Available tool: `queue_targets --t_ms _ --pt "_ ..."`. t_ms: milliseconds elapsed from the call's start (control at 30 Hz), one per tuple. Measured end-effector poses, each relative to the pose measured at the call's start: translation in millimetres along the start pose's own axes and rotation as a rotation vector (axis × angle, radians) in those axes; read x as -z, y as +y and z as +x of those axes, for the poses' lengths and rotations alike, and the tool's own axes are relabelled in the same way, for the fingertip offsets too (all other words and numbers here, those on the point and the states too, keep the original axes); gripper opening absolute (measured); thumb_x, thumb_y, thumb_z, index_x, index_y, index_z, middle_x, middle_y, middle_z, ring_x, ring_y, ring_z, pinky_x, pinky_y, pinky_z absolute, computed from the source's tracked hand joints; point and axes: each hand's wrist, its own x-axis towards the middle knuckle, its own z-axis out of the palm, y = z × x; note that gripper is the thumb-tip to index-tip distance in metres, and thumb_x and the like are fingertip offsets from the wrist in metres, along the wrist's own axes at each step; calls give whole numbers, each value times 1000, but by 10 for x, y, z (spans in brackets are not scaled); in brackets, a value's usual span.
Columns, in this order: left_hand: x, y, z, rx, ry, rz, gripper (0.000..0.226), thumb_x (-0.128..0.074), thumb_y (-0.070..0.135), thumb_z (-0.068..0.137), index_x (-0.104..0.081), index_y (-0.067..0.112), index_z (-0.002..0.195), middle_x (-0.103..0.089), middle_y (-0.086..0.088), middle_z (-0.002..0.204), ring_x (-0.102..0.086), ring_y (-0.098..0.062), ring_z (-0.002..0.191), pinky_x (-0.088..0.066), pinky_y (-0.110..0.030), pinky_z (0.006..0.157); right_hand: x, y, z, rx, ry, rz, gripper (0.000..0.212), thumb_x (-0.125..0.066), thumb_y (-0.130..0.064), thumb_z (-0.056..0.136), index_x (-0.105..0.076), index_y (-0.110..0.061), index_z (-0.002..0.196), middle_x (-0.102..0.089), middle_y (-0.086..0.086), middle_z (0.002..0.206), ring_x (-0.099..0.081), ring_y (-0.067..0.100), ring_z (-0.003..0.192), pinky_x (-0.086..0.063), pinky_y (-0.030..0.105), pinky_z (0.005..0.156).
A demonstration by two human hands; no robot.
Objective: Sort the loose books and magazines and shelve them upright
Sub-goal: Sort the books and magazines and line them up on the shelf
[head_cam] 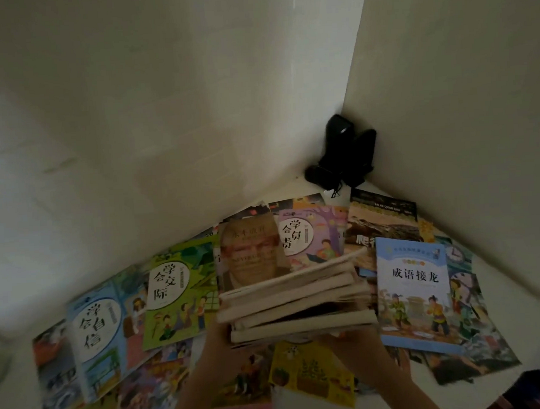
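Stack of cream-edged paperback books (295, 297), page edges toward the camera, held above a white surface (495, 285) strewn with colourful flat-lying children's books (169, 292); topmost cover bears a printed portrait. Left hand (220, 349) and right hand (365, 340) reach up from below, forearms converging, supporting the stack's underside at either near corner; fingers hidden beneath, grip undetermined. Pair of small black speakers (344, 155) in the wall corner, well behind.

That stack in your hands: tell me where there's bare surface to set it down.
Bare white surface shows beside the black speakers in the corner, along the right wall past the blue book, and at far left beside the light-blue book. The middle is crowded with overlapping books under the stack.
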Motion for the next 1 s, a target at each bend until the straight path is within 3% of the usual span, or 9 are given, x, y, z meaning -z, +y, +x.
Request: queue_targets --t_ms 67,133,233,300,367,467,633,767,1000 --pt "-16 -61 -58 32 -11 -14 48 -92 31 53 -73 34 97 -73 21 92 -68 -3 94 -56 -38 88 -45 -43 46 18 -18 -4 46 -77 -12 76 -53 -36 107 -63 -28 95 -53 -27 86 -49 5 74" --pt "-79 19 -42 64 23 -103 54 -87 25 61 -67 11 108 -72 21 91 -64 9 91 -54 -15 79 -77 -56 118 38 10 -16 45 -74 -4 78 -53 -34 103 -60 -18 98 -57 -22 82 -47 3 65" --pt "-147 68 55 31 63 -93 54 -87 19 63 -65 -7 105 -74 3 88 -70 -4 85 -56 -18 67 -91 -17 143 108 86 -18 42 -78 -17 74 -59 -20 112 -66 -9 101 -64 -5 88 -52 13 69" --pt "-179 113 50 85 108 -180 88 -94 41 47 -62 -8 113 -73 -11 98 -71 -24 94 -59 -27 69 -67 -58 137 105 59 -70 62 -77 -43 71 -60 -4 116 -66 -1 101 -64 -1 91 -52 16 71" --pt "-210 150 -35 140 171 -267 92 -95 41 42 -59 5 119 -70 -4 106 -68 -27 101 -59 -27 71 -18 -154 127 87 20 -101 69 -76 -50 70 -56 -7 121 -65 -3 106 -61 -3 96 -54 21 78" --pt "-152 444 -273 43 317 -298 78 -90 12 59 -45 43 115 -57 28 110 -59 9 99 -54 -16 74 -2 -383 76 138 -13 -156 79 -75 -54 68 -50 -11 130 -65 -11 104 -62 3 97 -54 40 87" --pt "584 965 -937 -128 572 -253 78 -86 6 63 -44 48 113 -53 44 102 -51 27 91 -49 -10 74 -497 -1278 -238 226 -81 -109 119 -73 -57 63 3 -33 152 -36 5 149 -40 29 133 -41 46 106" --pt "1373 1425 -1771 -295 862 -89 86 -84 -4 62 -42 35 126 -56 28 113 -50 24 102 -45 -1 76 -1130 -2058 -648 385 -290 -1 96 -75 -75 49 -34 -31 123 -57 -9 103 -59 23 104 -51 37 90" --pt "3174 808 -3196 -399 1339 -2 106 -98 9 41 -46 34 131 -49 -10 140 -50 -22 129 -55 -36 89 -2161 -3472 -1786 628 -598 195 54 -83 -30 61 -62 -6 105 -69 0 76 -67 7 68 -57 29 69"
